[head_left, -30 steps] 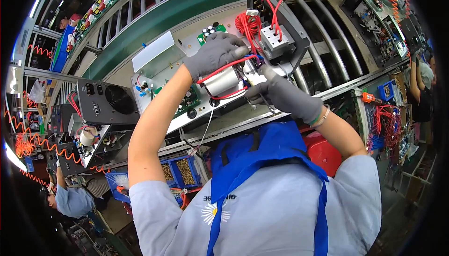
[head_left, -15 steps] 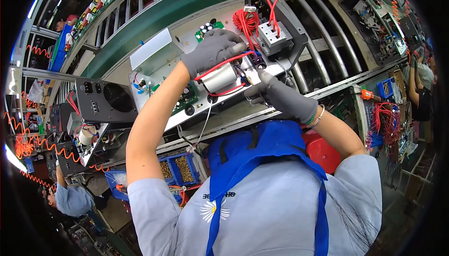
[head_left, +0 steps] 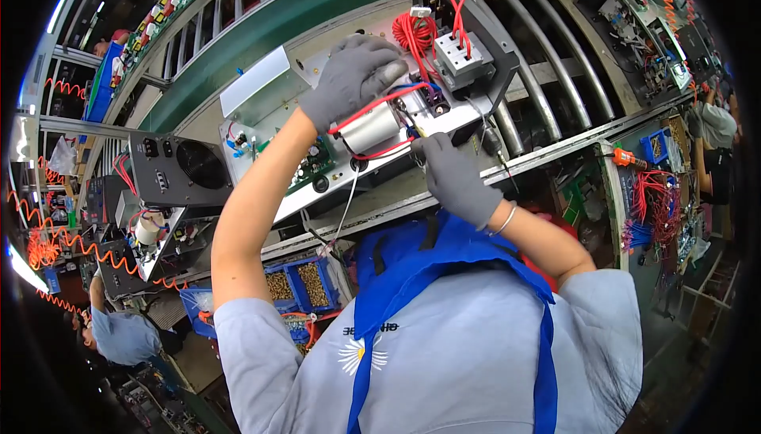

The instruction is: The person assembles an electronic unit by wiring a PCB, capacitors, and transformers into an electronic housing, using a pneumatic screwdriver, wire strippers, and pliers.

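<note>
the left hand (head_left: 354, 77) is curled over the silver cylinder (head_left: 371, 127), grasping it; the right hand (head_left: 452, 174) is clenched on a small tool (head_left: 418, 134).

- Bright, even overhead light; a strip lamp (head_left: 22, 269) glares at the left edge.
- Centre sharp, shadows soft.
- Strong fisheye bending; black vignette fills the corners.

I have both arms raised and extended forward, bare from the short sleeves to the wrists; both hands wear grey gloves; my left hand (head_left: 354, 77) is held palm down, fingers (head_left: 386, 69) curled downward in a closed grasp; my right hand (head_left: 453, 174) sits lower and just beside it, fingers pinched together at the tips, wrist bent and carrying a thin bangle.
</note>
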Motion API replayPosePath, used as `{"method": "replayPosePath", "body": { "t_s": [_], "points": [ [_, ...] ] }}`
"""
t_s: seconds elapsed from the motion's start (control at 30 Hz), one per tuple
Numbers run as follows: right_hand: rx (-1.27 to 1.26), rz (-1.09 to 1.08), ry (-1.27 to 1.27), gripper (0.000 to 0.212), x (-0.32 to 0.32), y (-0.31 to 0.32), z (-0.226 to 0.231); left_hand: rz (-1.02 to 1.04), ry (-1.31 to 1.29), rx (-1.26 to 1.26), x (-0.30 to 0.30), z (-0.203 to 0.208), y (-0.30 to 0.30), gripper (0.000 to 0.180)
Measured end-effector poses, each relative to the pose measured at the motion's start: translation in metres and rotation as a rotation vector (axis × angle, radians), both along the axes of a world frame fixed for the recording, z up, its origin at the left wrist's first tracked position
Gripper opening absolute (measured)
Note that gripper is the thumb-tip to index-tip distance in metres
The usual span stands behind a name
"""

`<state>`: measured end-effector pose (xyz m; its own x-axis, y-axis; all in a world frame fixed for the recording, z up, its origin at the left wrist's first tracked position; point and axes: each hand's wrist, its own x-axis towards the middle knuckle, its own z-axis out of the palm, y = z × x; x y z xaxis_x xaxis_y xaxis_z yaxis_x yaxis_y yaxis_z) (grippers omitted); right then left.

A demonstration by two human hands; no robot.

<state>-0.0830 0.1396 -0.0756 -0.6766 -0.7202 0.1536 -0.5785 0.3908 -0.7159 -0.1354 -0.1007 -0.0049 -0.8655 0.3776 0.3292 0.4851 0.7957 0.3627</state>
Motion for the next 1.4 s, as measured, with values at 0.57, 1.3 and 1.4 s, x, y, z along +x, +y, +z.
{"method": "replayPosePath", "body": {
  "t_s": [0.57, 1.3, 1.4],
  "points": [
    [-0.048, 0.046, -0.585, 0.033, 0.018, 0.065, 0.056, -0.085, -0.039, -0.426, 0.099, -0.02, 0.094, 0.036],
    [-0.115, -0.146, 0.273, 0.04, 0.011, 0.049, 0.03, 0.62, 0.275, -0.211, 0.084, 0.017, 0.043, 0.079],
    [-0.124, -0.11, 0.291, 0.041, 0.009, 0.04, 0.031, 0.524, -0.144, 0.059, 0.077, 0.016, 0.031, 0.086]
  ]
}}
